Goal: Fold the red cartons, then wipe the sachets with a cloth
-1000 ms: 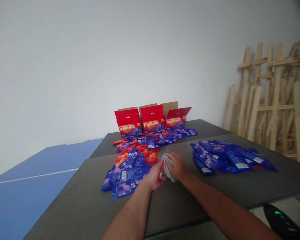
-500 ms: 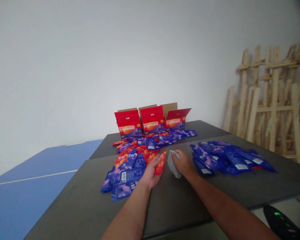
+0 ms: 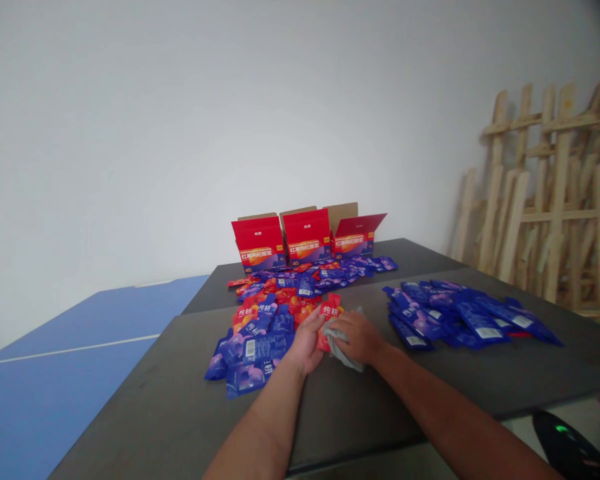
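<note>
My left hand (image 3: 307, 341) is closed on the edge of a red pouch (image 3: 331, 307) held up over the dark table (image 3: 350, 420). In my right hand (image 3: 359, 335) is a crumpled grey cloth (image 3: 344, 355), pressed against the pouch's lower right part. Part of the pouch is hidden by the cloth and fingers. Left of my left hand lies a pile of blue pouches (image 3: 260, 348) with red pouches (image 3: 297, 303) behind. Another heap of blue pouches (image 3: 460, 313) is to the right of my right hand.
Three red printed cartons (image 3: 307, 247) stand with raised flaps at the back of the table, loose pouches in front. A blue table (image 3: 110, 360) with a white line adjoins on the left. Wooden easel-like frames (image 3: 555, 200) lean at the right wall.
My right hand has brought the cloth left onto the pouch. The pouch has turned so its printed face shows more to me. The view has shifted slightly.
</note>
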### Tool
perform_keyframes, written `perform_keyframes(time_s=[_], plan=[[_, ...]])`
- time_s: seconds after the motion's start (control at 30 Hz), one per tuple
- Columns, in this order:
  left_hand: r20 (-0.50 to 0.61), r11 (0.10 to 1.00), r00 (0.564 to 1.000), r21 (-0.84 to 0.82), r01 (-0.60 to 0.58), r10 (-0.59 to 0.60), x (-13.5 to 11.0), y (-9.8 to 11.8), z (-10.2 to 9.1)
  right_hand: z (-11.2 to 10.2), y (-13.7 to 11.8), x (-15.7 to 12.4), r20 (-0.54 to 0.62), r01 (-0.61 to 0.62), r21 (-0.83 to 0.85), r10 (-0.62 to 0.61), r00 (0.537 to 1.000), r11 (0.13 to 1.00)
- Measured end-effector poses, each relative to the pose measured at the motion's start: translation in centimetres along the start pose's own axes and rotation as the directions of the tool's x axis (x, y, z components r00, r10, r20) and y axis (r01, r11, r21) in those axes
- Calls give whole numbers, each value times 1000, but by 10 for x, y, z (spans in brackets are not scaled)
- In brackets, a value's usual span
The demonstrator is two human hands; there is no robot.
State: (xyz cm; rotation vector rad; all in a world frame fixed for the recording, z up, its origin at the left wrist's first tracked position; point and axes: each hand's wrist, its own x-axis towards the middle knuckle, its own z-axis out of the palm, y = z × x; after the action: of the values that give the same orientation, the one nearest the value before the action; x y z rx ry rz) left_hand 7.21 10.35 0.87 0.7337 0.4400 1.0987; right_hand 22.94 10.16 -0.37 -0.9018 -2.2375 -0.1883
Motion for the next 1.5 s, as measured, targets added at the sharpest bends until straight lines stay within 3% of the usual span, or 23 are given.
perform_keyframes(time_s=[0.23,0.4,0.67,0.77,0.83,0.93,1.03,1.1,1.3,1.4,1.5], plan=[[106,996,990,32,86,-89,-6,0,1,-1,15,0,-154,-242,-49,232,961,969],[81,982,979,62,180,-185,-7,-1,-5,0,23,-1,-176,-340,-3,334,926,941],[44,959,958,55,280,-282,-11,4,-2,-7,35,1,-287,-552,115,559,778,826],[-36,967,966,-16,254,-255,-7,3,-5,-8,29,1,-348,-481,100,484,803,871],[-82,968,965,-73,242,-248,-3,3,-6,-6,18,0,-341,-356,77,360,868,931],[-37,955,962,-142,262,-270,0,3,-7,2,-4,0,-246,-84,46,93,965,995],[18,933,944,-153,327,-328,-2,4,-4,9,-23,2,-136,148,22,-143,980,989],[27,922,931,-129,364,-364,-5,4,-1,11,-28,4,-95,160,7,-159,983,987],[-71,958,956,-24,285,-286,-6,-8,4,15,-12,5,-205,-115,-52,102,974,992],[-126,956,951,44,291,-284,-5,-12,3,14,-1,5,-244,-270,-20,257,935,963],[-114,941,944,107,320,-309,-5,-12,0,13,8,6,-282,-402,47,398,873,914]])
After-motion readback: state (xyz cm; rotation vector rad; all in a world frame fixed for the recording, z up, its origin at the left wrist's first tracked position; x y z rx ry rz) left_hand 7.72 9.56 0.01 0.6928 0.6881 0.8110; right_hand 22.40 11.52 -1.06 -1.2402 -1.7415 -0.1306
